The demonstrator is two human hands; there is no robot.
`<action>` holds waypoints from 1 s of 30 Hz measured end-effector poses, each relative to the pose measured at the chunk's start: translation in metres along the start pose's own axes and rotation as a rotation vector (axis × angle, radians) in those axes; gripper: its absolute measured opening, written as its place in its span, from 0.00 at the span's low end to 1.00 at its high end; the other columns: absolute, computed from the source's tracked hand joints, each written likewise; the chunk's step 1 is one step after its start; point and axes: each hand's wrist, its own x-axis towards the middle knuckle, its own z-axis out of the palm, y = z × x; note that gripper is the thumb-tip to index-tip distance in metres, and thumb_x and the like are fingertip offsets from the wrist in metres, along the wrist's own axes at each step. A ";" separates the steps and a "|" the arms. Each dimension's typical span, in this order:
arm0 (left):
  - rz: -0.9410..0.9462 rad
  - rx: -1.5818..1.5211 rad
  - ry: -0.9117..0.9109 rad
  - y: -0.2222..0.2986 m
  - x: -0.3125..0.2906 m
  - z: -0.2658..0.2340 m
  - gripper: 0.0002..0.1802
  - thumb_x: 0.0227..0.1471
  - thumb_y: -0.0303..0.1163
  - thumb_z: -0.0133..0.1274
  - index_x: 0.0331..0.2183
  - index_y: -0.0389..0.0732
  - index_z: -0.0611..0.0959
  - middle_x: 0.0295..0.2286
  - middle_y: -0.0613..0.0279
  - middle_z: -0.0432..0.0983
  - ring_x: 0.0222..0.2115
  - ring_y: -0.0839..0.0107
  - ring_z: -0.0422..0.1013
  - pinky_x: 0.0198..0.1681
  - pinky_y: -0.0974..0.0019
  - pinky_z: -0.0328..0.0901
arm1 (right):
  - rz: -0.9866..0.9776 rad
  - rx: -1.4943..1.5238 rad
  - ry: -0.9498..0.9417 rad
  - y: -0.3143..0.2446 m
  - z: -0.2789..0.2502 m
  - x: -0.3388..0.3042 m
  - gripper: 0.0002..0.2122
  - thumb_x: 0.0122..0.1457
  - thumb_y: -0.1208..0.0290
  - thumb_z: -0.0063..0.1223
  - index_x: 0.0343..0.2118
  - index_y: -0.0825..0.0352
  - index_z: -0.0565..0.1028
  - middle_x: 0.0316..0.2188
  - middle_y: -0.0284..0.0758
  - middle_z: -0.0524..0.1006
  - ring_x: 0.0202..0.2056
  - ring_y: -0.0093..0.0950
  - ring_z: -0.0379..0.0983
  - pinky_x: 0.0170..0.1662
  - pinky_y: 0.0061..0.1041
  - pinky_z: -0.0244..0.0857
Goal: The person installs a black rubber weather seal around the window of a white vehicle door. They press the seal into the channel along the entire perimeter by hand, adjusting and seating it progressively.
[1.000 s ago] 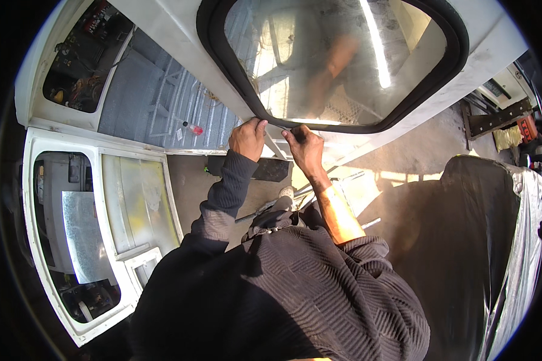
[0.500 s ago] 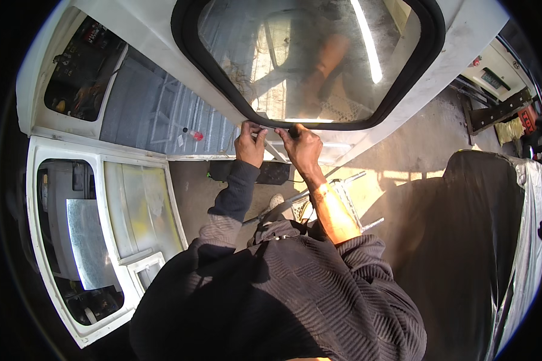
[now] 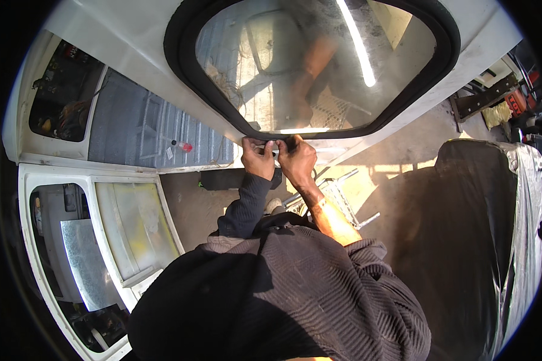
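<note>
The fingers (image 3: pixel 260 144) of the left hand (image 3: pixel 258 159) are curled tight over the lower edge of the thick black rubber window seal (image 3: pixel 180 66), pinching it just left of the middle of its bottom run. The fingers (image 3: pixel 289 145) of the right hand (image 3: pixel 297 161) are bent the same way and grip the seal right beside them, so the two hands touch or nearly touch, knuckles toward the camera. The left forearm wears a dark ribbed sleeve (image 3: pixel 244 204); the right forearm is bare and sunlit.

The seal runs as a rounded loop around a dusty pane of glass (image 3: pixel 295 60), which carries a bright streak of reflected light. It sits in a white painted metal vehicle panel (image 3: pixel 132 54) that leans across the top of the view.

Left of the hands, a second white body panel with a ribbed grey inner face (image 3: pixel 138 129) stands behind, and a white door shell with window openings (image 3: pixel 90 240) lies lower left. Below the hands a metal wire frame (image 3: pixel 337 198) rests on the sandy ground (image 3: pixel 193 204). To the right stands a black seat draped in clear plastic sheet (image 3: pixel 494 228).
</note>
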 end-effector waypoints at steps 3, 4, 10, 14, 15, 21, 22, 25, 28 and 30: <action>0.018 -0.037 0.084 -0.006 -0.002 0.007 0.16 0.45 0.20 0.56 0.34 0.33 0.66 0.27 0.52 0.74 0.26 0.66 0.74 0.29 0.68 0.68 | -0.187 -0.094 0.091 0.001 0.002 0.003 0.09 0.45 0.68 0.59 0.20 0.67 0.71 0.15 0.42 0.72 0.18 0.44 0.70 0.22 0.38 0.63; 0.080 -0.079 0.092 -0.007 -0.002 0.009 0.16 0.46 0.20 0.56 0.34 0.33 0.66 0.27 0.52 0.74 0.27 0.67 0.75 0.29 0.70 0.68 | -0.220 -0.120 0.106 0.001 0.002 0.003 0.09 0.45 0.70 0.59 0.21 0.68 0.71 0.15 0.41 0.72 0.17 0.43 0.70 0.21 0.38 0.62; 0.035 -0.073 -0.120 -0.007 0.009 -0.009 0.14 0.49 0.19 0.53 0.36 0.32 0.66 0.29 0.55 0.73 0.26 0.72 0.72 0.26 0.71 0.69 | -0.271 -0.057 0.091 0.008 -0.001 0.007 0.11 0.47 0.69 0.60 0.22 0.67 0.69 0.18 0.39 0.73 0.19 0.42 0.71 0.23 0.35 0.63; 0.044 -0.003 -0.055 -0.010 0.009 -0.008 0.13 0.50 0.22 0.53 0.35 0.32 0.67 0.26 0.55 0.73 0.21 0.71 0.73 0.22 0.70 0.69 | -0.317 -0.057 -0.005 0.015 -0.006 0.005 0.10 0.49 0.68 0.59 0.24 0.68 0.70 0.20 0.39 0.72 0.22 0.41 0.71 0.26 0.34 0.63; 0.049 0.034 -0.026 -0.012 0.009 -0.008 0.13 0.50 0.22 0.54 0.35 0.33 0.67 0.26 0.55 0.74 0.20 0.71 0.73 0.22 0.71 0.69 | -0.355 -0.061 -0.025 0.016 -0.007 0.005 0.10 0.50 0.69 0.59 0.24 0.68 0.70 0.20 0.39 0.72 0.23 0.40 0.71 0.27 0.34 0.63; 0.083 0.227 0.043 -0.003 0.007 -0.007 0.14 0.46 0.28 0.58 0.32 0.34 0.70 0.26 0.51 0.75 0.27 0.55 0.74 0.29 0.60 0.67 | -0.195 0.163 0.025 0.015 -0.006 -0.002 0.07 0.49 0.75 0.59 0.24 0.70 0.72 0.19 0.41 0.73 0.19 0.35 0.70 0.25 0.29 0.63; 0.101 0.239 0.026 -0.001 0.007 -0.009 0.14 0.46 0.29 0.58 0.32 0.35 0.71 0.26 0.51 0.75 0.27 0.55 0.74 0.29 0.60 0.67 | -0.090 0.216 0.020 0.010 -0.007 -0.003 0.06 0.49 0.76 0.60 0.23 0.71 0.73 0.19 0.41 0.73 0.18 0.33 0.70 0.24 0.28 0.63; 0.148 0.264 -0.019 0.005 0.006 -0.016 0.14 0.46 0.29 0.58 0.34 0.35 0.71 0.25 0.52 0.75 0.25 0.55 0.74 0.27 0.61 0.67 | -0.034 0.238 0.108 0.007 -0.002 -0.008 0.06 0.48 0.77 0.60 0.22 0.72 0.73 0.17 0.42 0.73 0.17 0.28 0.69 0.22 0.25 0.62; 0.200 0.298 -0.024 0.006 0.000 -0.021 0.16 0.45 0.30 0.59 0.36 0.36 0.72 0.24 0.54 0.75 0.21 0.57 0.74 0.23 0.62 0.67 | -0.006 0.259 0.132 0.006 0.000 -0.019 0.05 0.48 0.78 0.60 0.23 0.71 0.73 0.17 0.42 0.73 0.17 0.29 0.71 0.23 0.26 0.63; 0.198 0.303 -0.016 0.003 -0.001 -0.021 0.16 0.45 0.30 0.58 0.36 0.35 0.72 0.23 0.54 0.75 0.21 0.58 0.74 0.23 0.62 0.66 | 0.003 0.221 0.115 0.007 0.001 -0.018 0.06 0.48 0.77 0.60 0.22 0.71 0.72 0.17 0.42 0.73 0.19 0.34 0.72 0.23 0.26 0.63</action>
